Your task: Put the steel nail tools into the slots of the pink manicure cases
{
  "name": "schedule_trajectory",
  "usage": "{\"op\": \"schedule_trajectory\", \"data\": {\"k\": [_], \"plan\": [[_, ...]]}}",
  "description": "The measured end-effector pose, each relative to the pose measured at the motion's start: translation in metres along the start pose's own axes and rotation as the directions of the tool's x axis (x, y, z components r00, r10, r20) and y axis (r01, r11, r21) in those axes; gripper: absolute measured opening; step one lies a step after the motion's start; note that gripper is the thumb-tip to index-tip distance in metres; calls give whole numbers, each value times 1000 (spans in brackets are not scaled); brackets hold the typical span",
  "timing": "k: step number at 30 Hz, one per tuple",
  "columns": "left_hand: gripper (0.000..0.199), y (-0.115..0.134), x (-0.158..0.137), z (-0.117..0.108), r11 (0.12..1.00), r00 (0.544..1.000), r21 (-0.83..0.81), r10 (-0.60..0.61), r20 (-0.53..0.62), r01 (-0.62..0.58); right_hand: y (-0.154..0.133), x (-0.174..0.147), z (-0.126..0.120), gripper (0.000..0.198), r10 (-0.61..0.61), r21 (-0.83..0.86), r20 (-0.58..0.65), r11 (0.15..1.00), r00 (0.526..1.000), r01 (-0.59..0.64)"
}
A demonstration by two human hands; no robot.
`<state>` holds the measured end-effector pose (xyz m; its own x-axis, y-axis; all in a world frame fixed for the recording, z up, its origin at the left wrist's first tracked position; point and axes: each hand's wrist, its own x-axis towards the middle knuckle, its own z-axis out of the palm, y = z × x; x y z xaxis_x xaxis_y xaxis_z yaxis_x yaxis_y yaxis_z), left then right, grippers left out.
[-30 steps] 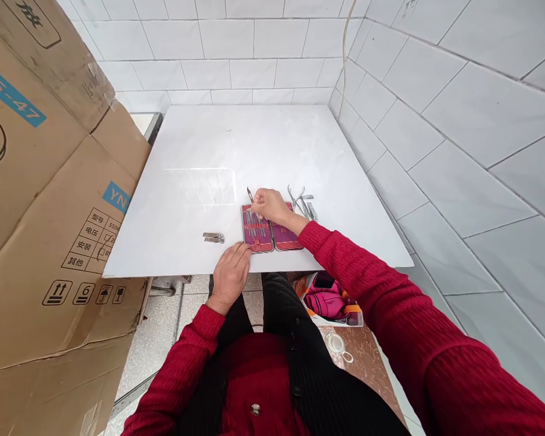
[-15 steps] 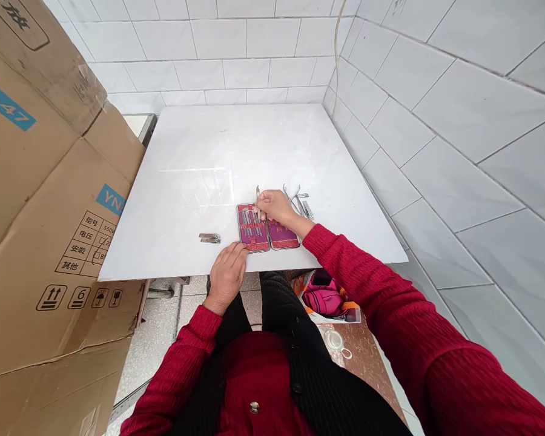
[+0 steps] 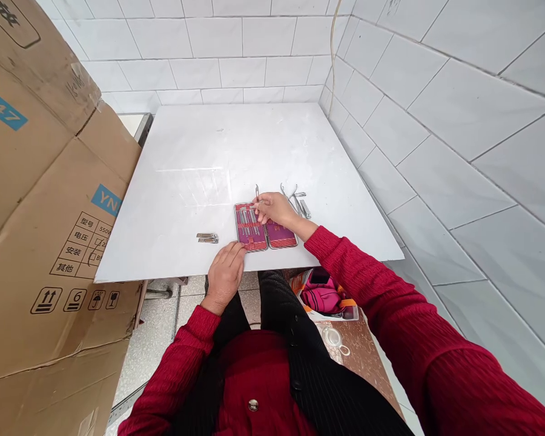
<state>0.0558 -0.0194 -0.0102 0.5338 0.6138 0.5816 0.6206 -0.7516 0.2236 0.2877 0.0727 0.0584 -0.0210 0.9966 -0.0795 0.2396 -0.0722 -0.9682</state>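
An open manicure case (image 3: 281, 243) with a red and purple lining lies near the table's front edge. Several slim metal tools stand in loops in its left half. My right hand (image 3: 275, 209) is over the case, thumb and fingers pinching a small metal manicure tool (image 3: 257, 190); its narrow tip points up, and its exact kind is too small to tell. Resting at the front left corner of the case, my left hand (image 3: 226, 272) has its fingers stretched out, fingertips touching the case edge. Its thumb is hidden.
Two nail clippers (image 3: 208, 238) lie left of the case on the white table (image 3: 186, 145). Nippers (image 3: 293, 194) and another nail clipper (image 3: 304, 209) are at the right. Large cardboard boxes (image 3: 72, 194) stand left; a tiled wall (image 3: 436, 133) borders the right.
My right hand still pinches the small tool above the case, its fingers slightly shifted. The whole view has slid a little; my left hand stays at the case corner.
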Motion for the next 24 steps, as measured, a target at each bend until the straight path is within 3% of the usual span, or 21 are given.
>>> {"op": "schedule_trajectory", "data": {"k": [7,13,18,24], "plan": [[33,0,0,0,1000,1000,8,9,-13,-9,14,8,-9,38,-30,7,-46,1000,998,30],[32,1,2,-1,999,999,36,35,-31,-34,13,15,-5,14,38,118,-38,992,999,-33],[32,1,1,-1,999,999,28,22,-25,-22,11,24,-8,22,157,222,-68,965,985,-139],[33,1,1,0,1000,1000,22,14,-27,-14,7,23,-8,33,149,211,-61,968,987,-133]]}}
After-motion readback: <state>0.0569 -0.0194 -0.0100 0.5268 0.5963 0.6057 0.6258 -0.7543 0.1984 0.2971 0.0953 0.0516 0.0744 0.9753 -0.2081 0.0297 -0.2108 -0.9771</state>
